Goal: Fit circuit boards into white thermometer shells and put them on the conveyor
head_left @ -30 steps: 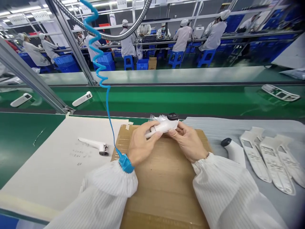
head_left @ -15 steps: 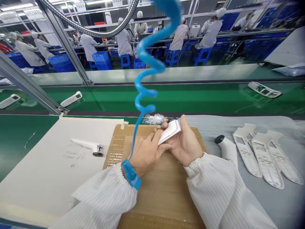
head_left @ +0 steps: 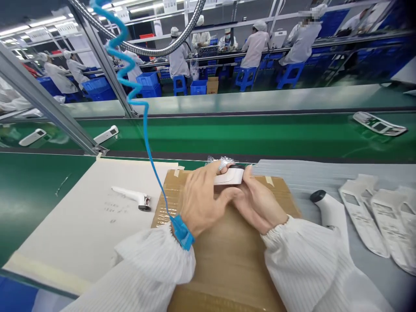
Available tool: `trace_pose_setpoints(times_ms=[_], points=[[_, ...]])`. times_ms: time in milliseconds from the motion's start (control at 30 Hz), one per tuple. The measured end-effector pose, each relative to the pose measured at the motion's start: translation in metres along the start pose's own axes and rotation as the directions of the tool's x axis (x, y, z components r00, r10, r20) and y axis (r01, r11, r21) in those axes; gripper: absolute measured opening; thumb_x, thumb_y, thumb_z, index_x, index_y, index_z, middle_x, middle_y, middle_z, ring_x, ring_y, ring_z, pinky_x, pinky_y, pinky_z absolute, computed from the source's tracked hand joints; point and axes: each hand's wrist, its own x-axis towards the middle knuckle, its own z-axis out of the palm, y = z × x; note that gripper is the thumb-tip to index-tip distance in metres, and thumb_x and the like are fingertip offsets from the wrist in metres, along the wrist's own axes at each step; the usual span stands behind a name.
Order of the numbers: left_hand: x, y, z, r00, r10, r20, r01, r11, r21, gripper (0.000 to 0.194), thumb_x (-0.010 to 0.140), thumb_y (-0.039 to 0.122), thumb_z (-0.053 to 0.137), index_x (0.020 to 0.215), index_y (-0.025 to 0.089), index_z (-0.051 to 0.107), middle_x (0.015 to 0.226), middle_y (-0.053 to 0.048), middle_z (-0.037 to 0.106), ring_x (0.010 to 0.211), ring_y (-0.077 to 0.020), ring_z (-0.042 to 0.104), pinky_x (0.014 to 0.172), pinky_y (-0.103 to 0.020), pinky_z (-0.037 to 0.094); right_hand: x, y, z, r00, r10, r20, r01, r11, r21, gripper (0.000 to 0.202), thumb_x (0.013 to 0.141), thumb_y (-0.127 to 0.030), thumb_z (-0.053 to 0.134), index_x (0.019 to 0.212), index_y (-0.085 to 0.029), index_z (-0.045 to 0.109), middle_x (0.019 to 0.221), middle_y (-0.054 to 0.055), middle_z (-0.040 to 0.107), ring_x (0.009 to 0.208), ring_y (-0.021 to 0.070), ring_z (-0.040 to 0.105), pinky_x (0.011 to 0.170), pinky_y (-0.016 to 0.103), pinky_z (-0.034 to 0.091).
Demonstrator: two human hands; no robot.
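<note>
Both hands hold one white plastic thermometer body (head_left: 230,176) with a black tip, just above a brown cardboard sheet (head_left: 227,251). My left hand (head_left: 199,199) wraps over it from the left, fingers on top. My right hand (head_left: 258,203) cups it from below and the right. A blue strap (head_left: 182,232) on my left wrist joins a blue coiled cord (head_left: 136,99) rising to the upper left. Crumpled clear plastic film (head_left: 221,161) lies just behind the hands.
A white handle part (head_left: 131,197) lies on white paper (head_left: 74,225) to the left. A black-tipped white unit (head_left: 328,209) and several white shell halves (head_left: 367,214) lie on grey foam at the right. Beyond, a green conveyor (head_left: 247,136) carries white units (head_left: 107,134). People in white coats work at far benches.
The held body was turned in my hands, from lying sideways with its black head up to a flat face toward me. The coiled cord swung across the view and back left.
</note>
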Motion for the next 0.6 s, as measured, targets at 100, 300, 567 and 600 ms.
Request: trace_pose_setpoints(times_ms=[100, 300, 567, 600], points=[[-0.002, 0.009, 0.003, 0.999, 0.001, -0.037, -0.002, 0.999, -0.042, 0.042, 0.101, 0.042, 0.05, 0.138, 0.022, 0.052, 0.138, -0.009, 0.061, 0.126, -0.0243, 0.056, 0.109, -0.038, 0.042, -0.001, 0.013, 0.004, 1.0, 0.009, -0.018, -0.01, 1.0, -0.028, 0.035, 0.091, -0.057, 0.061, 0.104, -0.025, 0.067, 0.111, 0.008, 0.07, 0.12, 0.0272, 0.06, 0.099, 0.043, 0.056], [-0.003, 0.017, 0.008, 0.997, 0.036, -0.073, -0.039, 0.998, -0.042, 0.035, 0.103, 0.034, 0.043, 0.132, 0.018, 0.057, 0.134, -0.011, 0.063, 0.124, -0.0251, 0.058, 0.106, -0.038, 0.044, -0.004, 0.015, 0.01, 0.998, -0.024, -0.061, 0.023, 0.999, -0.027, 0.033, 0.087, -0.055, 0.069, 0.099, -0.023, 0.069, 0.109, 0.008, 0.072, 0.119, 0.0274, 0.062, 0.1, 0.043, 0.057], [0.019, -0.034, -0.025, 0.926, -0.165, 0.34, 0.181, 0.983, -0.017, 0.042, 0.09, 0.045, 0.066, 0.127, 0.026, 0.062, 0.119, -0.008, 0.07, 0.11, -0.0292, 0.065, 0.095, -0.042, 0.048, 0.008, 0.005, -0.015, 0.952, -0.178, -0.249, 0.145, 0.979, -0.146, 0.036, 0.088, -0.057, 0.067, 0.1, -0.023, 0.069, 0.115, 0.007, 0.071, 0.108, 0.0215, 0.067, 0.097, 0.036, 0.057], [0.029, -0.045, -0.034, 0.91, -0.211, 0.358, 0.24, 0.97, -0.037, 0.037, 0.088, 0.044, 0.068, 0.12, 0.025, 0.066, 0.11, -0.008, 0.072, 0.1, -0.0269, 0.067, 0.089, -0.039, 0.05, 0.01, 0.003, -0.021, 0.931, -0.218, -0.295, 0.159, 0.965, -0.211, 0.035, 0.087, -0.057, 0.069, 0.101, -0.024, 0.07, 0.117, 0.006, 0.071, 0.102, 0.0197, 0.068, 0.093, 0.034, 0.058]])
